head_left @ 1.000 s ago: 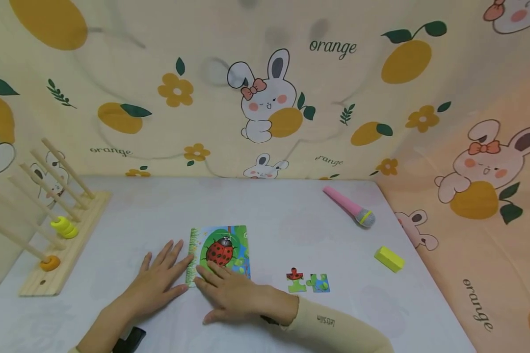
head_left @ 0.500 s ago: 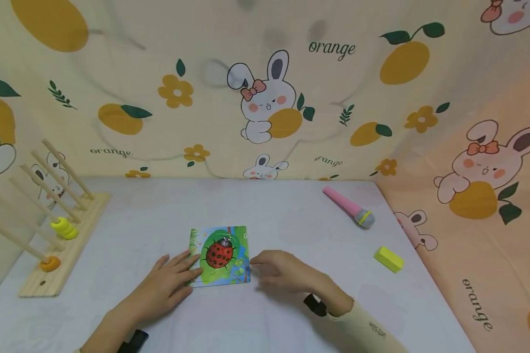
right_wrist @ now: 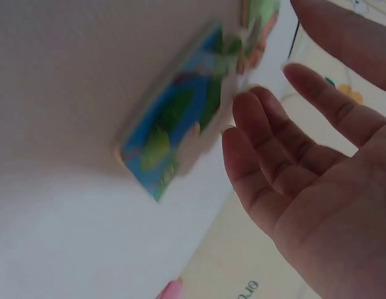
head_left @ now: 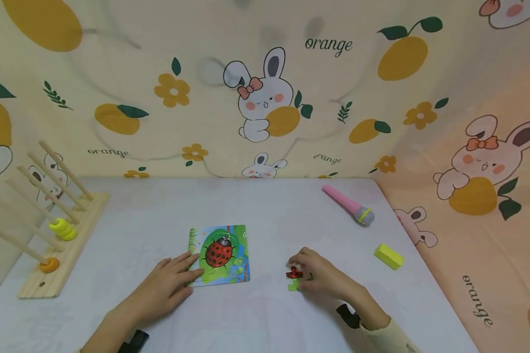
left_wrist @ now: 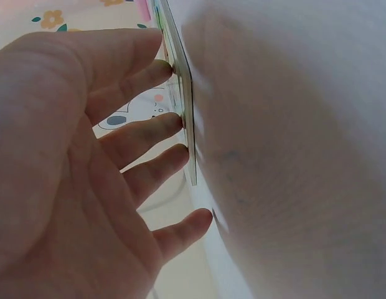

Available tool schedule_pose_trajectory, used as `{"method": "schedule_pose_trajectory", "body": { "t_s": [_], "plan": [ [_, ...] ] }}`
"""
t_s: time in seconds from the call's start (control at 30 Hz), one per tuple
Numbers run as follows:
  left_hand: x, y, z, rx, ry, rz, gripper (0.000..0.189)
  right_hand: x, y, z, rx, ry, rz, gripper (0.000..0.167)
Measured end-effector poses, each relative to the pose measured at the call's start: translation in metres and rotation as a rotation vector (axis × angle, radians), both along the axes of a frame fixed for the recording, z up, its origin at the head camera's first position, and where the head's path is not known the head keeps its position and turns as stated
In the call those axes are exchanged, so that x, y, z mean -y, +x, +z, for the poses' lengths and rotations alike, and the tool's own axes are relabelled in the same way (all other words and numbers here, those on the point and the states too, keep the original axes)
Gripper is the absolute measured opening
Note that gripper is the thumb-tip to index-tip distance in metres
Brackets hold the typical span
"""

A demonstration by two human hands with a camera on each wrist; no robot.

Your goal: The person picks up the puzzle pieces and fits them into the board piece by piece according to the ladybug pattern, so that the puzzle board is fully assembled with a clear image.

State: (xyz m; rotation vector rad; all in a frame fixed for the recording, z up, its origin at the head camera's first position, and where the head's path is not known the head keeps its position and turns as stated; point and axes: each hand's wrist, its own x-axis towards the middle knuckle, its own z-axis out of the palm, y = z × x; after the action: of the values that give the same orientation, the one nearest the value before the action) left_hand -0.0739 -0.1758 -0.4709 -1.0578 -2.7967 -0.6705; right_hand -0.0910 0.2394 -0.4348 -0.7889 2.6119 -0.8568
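Observation:
A square ladybug jigsaw puzzle (head_left: 229, 274) lies flat on the white table. My left hand (head_left: 161, 289) rests at its left side, fingers extended, a couple of fingertips on its surface. In the left wrist view those fingertips touch the edge region of the puzzle board (left_wrist: 188, 106). Over to the right, my right hand (head_left: 324, 277) hovers above two loose jigsaw pieces. One red-and-green piece (head_left: 294, 284) shows at its fingertips; the blue-green piece (right_wrist: 174, 112) is mostly covered in the head view. Relaxed, bent fingers of the right hand are near that piece without gripping it.
On the left stands a wooden peg rack (head_left: 81, 235) with yellow rings (head_left: 64, 229) and an orange ring (head_left: 49, 265). A pink toy microphone (head_left: 346, 203) lies at the back right, and a yellow block (head_left: 388, 256) sits near the right edge.
My right hand has left the puzzle's surface, passed its right edge and moved right to the loose pieces. The left hand has shifted slightly rightward onto the puzzle's left edge.

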Motion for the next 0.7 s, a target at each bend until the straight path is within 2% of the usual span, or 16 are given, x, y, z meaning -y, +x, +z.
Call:
{"method": "schedule_pose_trajectory", "body": {
  "t_s": [0.13, 0.27, 0.53, 0.7],
  "plan": [
    [0.0003, 0.0, -0.0006, -0.003, 0.002, 0.001, 0.041, 0.0035, 0.0039, -0.0019, -0.032, 0.016, -0.015, 0.052],
    [0.0002, 0.0, -0.0006, -0.005, 0.006, 0.0, 0.042, 0.0062, 0.0057, -0.0019, -0.026, 0.037, -0.025, 0.055],
    [0.0005, -0.0007, 0.0007, 0.046, -0.024, 0.012, 0.042, 0.0092, 0.0063, -0.0024, -0.026, 0.047, -0.01, 0.056],
    [0.0003, -0.0008, 0.0009, 0.054, -0.028, 0.013, 0.042, 0.01, 0.0063, -0.0029, -0.039, 0.053, 0.0, 0.059]
  ]
}}
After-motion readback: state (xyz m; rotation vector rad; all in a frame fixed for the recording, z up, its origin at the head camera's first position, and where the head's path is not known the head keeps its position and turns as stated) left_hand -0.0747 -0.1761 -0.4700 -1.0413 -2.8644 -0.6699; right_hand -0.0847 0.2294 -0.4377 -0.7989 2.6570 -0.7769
